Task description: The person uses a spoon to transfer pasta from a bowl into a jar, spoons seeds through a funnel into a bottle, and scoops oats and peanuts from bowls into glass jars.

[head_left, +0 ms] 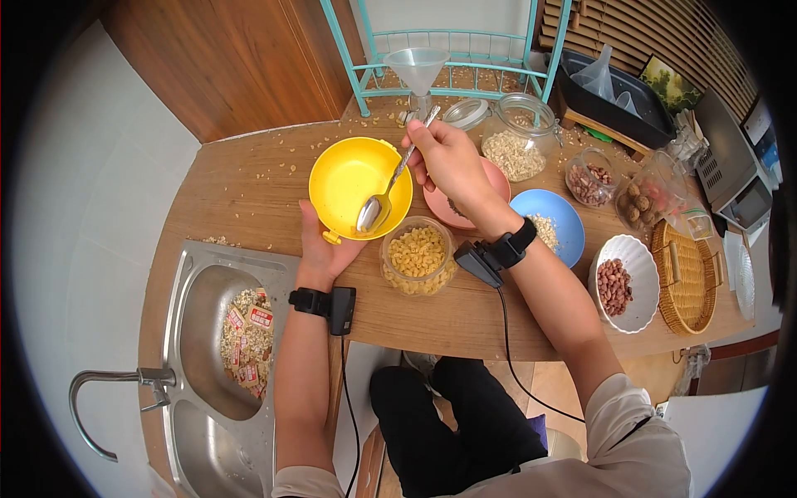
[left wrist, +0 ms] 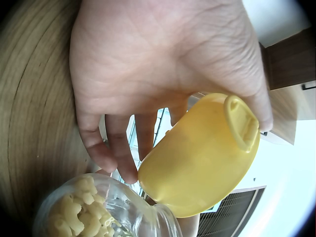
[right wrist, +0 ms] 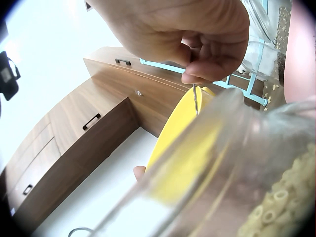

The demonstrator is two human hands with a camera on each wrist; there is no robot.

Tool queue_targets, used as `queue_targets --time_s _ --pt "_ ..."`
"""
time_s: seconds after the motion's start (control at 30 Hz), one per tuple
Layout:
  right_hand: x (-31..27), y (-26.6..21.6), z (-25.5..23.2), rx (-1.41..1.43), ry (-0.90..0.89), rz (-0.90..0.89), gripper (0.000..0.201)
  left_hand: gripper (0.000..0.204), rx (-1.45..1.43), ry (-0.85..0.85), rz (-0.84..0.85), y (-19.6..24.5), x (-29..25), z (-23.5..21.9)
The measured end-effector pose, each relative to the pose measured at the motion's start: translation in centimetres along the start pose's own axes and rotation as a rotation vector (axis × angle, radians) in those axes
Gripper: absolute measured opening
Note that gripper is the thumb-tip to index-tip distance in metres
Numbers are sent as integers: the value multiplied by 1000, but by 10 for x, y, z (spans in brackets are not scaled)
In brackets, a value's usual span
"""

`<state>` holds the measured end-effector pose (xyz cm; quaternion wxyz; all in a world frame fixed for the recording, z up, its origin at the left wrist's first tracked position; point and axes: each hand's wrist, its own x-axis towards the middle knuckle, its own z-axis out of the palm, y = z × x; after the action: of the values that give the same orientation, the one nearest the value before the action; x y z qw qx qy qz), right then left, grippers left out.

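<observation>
My left hand [head_left: 325, 247] grips a yellow bowl [head_left: 340, 178], thumb at its rim and fingers spread along its underside in the left wrist view. The bowl has small tab handles and tilts toward me. My right hand [head_left: 452, 163] pinches a metal spoon [head_left: 402, 164] by its patterned handle, with the spoon's head inside the bowl. Beside the bowl stands a clear jar [head_left: 419, 286] of elbow macaroni [head_left: 417, 251]. A pink bowl [head_left: 496, 176] is partly hidden behind my right hand. Under the right forearm, a blue plate [head_left: 567, 217] holds oat flakes [head_left: 544, 231].
A clear funnel [head_left: 418, 66] stands in a bottle by a turquoise rack [head_left: 365, 70]. To the right are an oat jar [head_left: 515, 149], a peanut jar [head_left: 590, 177], a white bowl [head_left: 638, 253] of peanuts and a wicker basket [head_left: 687, 286]. A sink [head_left: 199, 311] with food scraps lies left.
</observation>
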<state>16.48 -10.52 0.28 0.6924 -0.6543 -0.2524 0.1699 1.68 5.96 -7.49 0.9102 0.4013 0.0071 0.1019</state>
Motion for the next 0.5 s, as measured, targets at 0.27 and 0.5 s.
queue_targets --time_s 0.27,0.5 --pt "0 3 0 65 -12 1 34 108 11 -5 -5 0 0 1" --pt "-2 -1 -1 140 -8 62 35 108 9 -8 -5 -1 -1 1"
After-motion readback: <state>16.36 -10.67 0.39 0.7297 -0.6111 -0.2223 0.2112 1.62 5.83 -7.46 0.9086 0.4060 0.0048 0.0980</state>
